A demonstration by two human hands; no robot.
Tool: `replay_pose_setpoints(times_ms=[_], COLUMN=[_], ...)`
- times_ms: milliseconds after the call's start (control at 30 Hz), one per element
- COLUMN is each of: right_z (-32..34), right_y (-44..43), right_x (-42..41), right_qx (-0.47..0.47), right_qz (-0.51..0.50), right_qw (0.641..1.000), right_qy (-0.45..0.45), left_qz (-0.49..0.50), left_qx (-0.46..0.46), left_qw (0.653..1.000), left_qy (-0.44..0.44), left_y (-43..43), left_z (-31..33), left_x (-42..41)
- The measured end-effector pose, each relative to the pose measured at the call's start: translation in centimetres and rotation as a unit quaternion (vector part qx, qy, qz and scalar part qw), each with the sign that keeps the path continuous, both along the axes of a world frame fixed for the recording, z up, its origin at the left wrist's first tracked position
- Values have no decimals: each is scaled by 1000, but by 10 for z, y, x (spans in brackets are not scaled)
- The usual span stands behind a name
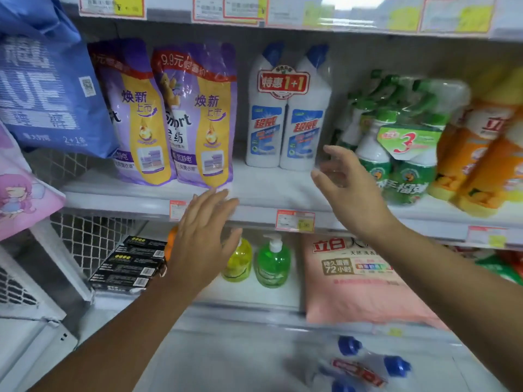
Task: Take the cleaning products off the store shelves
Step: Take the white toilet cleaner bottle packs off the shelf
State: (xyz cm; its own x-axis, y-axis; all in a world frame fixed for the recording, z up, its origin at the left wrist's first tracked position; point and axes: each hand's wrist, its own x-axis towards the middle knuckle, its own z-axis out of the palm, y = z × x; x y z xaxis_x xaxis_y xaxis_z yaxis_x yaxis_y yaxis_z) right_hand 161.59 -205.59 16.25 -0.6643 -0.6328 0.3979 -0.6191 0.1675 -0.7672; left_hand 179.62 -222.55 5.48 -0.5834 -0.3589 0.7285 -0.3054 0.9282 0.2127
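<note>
A twin pack of white toilet-cleaner bottles with blue caps [287, 108] stands upright on the middle shelf [260, 190]. My right hand [348, 182] is open, fingers spread, just right of and below that pack, not touching it. My left hand [203, 233] is open with flat fingers at the shelf's front edge, below two purple softener pouches [169, 114]. Another blurred pack of blue-capped bottles [365, 363] lies on its side at the bottom of the view.
Green spray bottles in a 3-pack [404, 142] and orange bottles [481, 154] stand to the right. A blue bag [48, 89] hangs at left. On the lower shelf: black boxes [130, 264], yellow [237, 261] and green pump bottles [273, 264], a pink bag [362, 278].
</note>
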Motion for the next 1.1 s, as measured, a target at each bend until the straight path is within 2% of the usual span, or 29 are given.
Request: replay_pose_setpoints(times_ms=[67, 133, 267, 367, 500, 600, 667, 833, 900, 1000, 1100], right_z=[-20, -54, -129, -171, -209, -226, -226, -172, -131, -64, -17], right_y=[55, 107, 189, 224, 239, 237, 231, 211, 204, 192, 174], right_x=[19, 24, 27, 38, 62, 68, 65, 48, 39, 35, 40], right_qx=[4, 68, 255, 352, 378, 359, 359, 345, 287, 172, 90], right_qz=[7, -20, -81, -61, 0, -59, -71, -48, -34, -9, 22], right_qw=[1000, 997, 955, 918, 898, 912, 914, 931, 946, 964, 981], right_qy=[-22, -44, -127, -174, -226, -191, -176, -108, -148, -203, -173], left_qz=[-55, -112, -178, -172, -175, -186, -190, -175, -183, -220, -213], left_qx=[16, 83, 219, 275, 301, 291, 291, 366, 438, 536, 564], left_qw=[997, 979, 911, 866, 824, 805, 802, 823, 807, 757, 779], left_qy=[-52, -151, -300, -382, -448, -482, -486, -397, -352, -302, -174], left_y=[29, 61, 113, 139, 166, 178, 179, 166, 158, 152, 146], left_z=[-8, -26, -66, -84, -97, -97, -94, -87, -82, -64, -33], left_x=[7, 16, 29, 25, 13, 1, -5, -5, 1, 10, 11])
